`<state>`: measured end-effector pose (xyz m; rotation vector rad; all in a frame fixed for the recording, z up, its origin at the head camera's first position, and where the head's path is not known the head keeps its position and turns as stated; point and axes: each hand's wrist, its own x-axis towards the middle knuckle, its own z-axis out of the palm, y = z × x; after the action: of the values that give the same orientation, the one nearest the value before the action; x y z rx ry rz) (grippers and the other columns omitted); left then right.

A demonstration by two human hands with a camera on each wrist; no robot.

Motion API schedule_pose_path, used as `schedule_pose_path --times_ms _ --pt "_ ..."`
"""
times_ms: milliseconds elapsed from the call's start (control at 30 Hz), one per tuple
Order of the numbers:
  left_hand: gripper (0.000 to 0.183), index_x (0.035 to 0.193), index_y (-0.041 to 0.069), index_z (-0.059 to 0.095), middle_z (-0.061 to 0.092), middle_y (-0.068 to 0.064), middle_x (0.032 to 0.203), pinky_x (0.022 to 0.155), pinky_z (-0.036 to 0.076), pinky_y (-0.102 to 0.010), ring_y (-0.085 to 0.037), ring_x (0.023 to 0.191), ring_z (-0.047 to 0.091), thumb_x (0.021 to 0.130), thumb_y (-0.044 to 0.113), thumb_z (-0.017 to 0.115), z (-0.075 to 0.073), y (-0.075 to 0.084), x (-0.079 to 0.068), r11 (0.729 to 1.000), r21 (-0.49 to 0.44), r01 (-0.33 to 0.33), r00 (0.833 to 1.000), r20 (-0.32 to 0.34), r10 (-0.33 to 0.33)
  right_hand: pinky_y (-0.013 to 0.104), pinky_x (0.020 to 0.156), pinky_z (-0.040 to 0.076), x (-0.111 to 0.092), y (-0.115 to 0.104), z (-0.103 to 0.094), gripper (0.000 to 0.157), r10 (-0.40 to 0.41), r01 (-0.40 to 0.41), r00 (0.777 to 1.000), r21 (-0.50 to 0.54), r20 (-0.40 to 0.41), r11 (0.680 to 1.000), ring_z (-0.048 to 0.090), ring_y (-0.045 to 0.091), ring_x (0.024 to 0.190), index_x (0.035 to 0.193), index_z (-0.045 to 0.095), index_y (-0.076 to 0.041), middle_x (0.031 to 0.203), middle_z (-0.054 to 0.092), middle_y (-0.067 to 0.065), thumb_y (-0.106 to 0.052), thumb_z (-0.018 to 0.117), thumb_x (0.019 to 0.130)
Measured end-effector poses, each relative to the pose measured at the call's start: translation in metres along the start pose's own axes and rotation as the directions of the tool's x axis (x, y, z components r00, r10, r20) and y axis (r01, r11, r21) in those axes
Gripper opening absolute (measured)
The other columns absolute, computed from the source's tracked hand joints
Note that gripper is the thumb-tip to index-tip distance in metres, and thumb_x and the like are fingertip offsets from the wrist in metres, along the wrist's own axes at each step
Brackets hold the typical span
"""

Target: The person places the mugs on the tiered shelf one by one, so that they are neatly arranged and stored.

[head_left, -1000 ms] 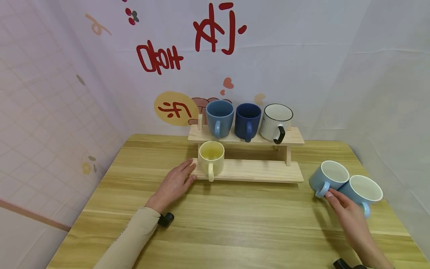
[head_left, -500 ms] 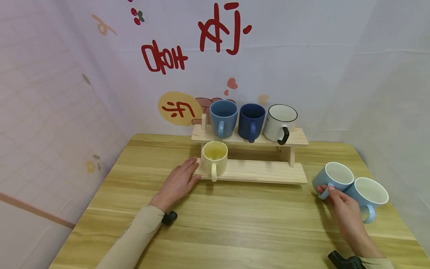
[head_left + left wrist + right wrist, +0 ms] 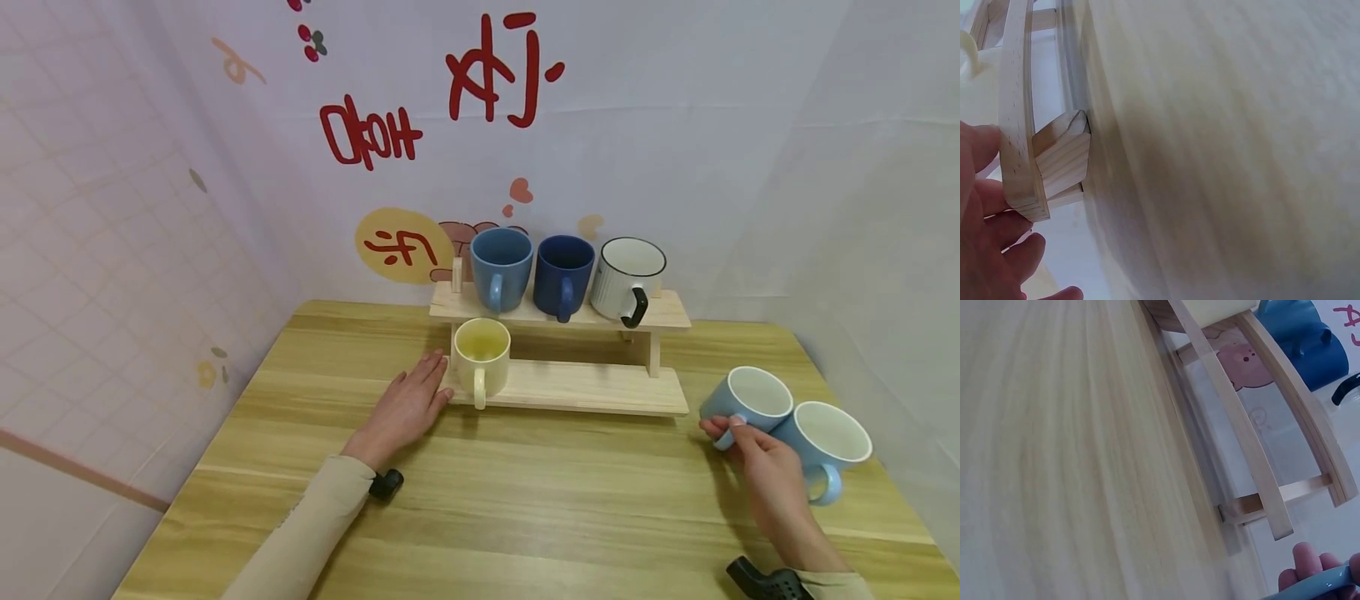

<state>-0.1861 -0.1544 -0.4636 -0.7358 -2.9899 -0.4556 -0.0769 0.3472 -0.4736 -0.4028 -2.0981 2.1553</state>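
Observation:
My right hand [image 3: 768, 471] grips the handle of a light blue mug [image 3: 712, 402] with a white inside, upright at the table's right; its fingers [image 3: 1307, 560] and part of the handle [image 3: 1316, 586] show in the right wrist view. A second light blue mug [image 3: 798, 444] stands close beside it. My left hand [image 3: 405, 408] rests against the left end of the wooden rack's lower board [image 3: 592, 385], with fairly straight fingers and thumb touching it in the left wrist view. Just right of that hand, a pale yellow mug [image 3: 491, 367] stands on this board, handle toward me.
On the rack's upper board [image 3: 667, 312] stand a medium blue mug [image 3: 513, 283], a dark blue mug [image 3: 551, 287] and a white mug [image 3: 611, 287] with a black rim and handle. Printed cloth [image 3: 712, 183] hangs behind the wooden table [image 3: 555, 508].
The right hand's fingers have gone through and around the light blue mug's handle, from only touching it. The left hand keeps its place at the rack's end. The view has shifted slightly.

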Motion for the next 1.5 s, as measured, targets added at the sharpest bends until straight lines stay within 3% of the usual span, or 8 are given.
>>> schedule_pose_path --times_ms 300,533,767,1500 --pt "0.061 0.158 -0.002 0.037 0.03 -0.018 0.167 0.114 0.034 -0.065 -0.037 0.152 0.031 0.112 0.037 0.045 0.0 -0.001 0.002 1.0 -0.022 0.003 1.0 -0.003 -0.003 0.007 0.087 0.049 -0.002 0.006 -0.003 0.025 -0.076 0.074 0.997 0.066 0.018 0.995 0.071 -0.002 0.094 0.103 0.075 -0.007 0.092 0.079 -0.005 -0.023 0.056 0.108" --pt "0.062 0.159 -0.002 0.036 0.028 -0.017 0.168 0.114 0.034 -0.066 -0.037 0.153 0.03 0.112 0.038 0.044 0.003 -0.002 0.0 0.999 -0.041 0.005 1.0 0.007 -0.004 0.008 0.09 0.047 -0.011 0.002 -0.006 0.023 -0.158 0.148 0.985 0.127 0.073 0.981 0.071 0.001 0.097 0.107 0.075 -0.007 0.096 0.078 -0.004 -0.014 0.053 0.109" --pt "0.062 0.159 -0.001 0.035 0.028 -0.016 0.168 0.115 0.033 -0.065 -0.037 0.153 0.029 0.112 0.04 0.042 0.003 -0.002 -0.002 0.999 -0.036 0.013 1.0 0.012 -0.013 0.009 0.092 0.046 -0.024 -0.016 -0.005 0.026 -0.209 0.193 0.972 0.14 0.11 0.971 0.072 0.004 0.1 0.114 0.072 0.001 0.098 0.078 -0.003 -0.013 0.051 0.11" --pt "0.061 0.159 -0.002 0.036 0.027 -0.016 0.168 0.117 0.027 -0.067 -0.036 0.155 0.025 0.112 0.037 0.044 0.002 0.0 -0.001 0.998 -0.053 0.021 1.0 -0.001 -0.021 0.017 0.095 0.047 -0.049 -0.049 0.04 0.028 -0.287 0.264 0.943 0.148 0.17 0.953 0.071 0.011 0.1 0.113 0.066 0.015 0.097 0.077 0.001 -0.004 0.045 0.11"
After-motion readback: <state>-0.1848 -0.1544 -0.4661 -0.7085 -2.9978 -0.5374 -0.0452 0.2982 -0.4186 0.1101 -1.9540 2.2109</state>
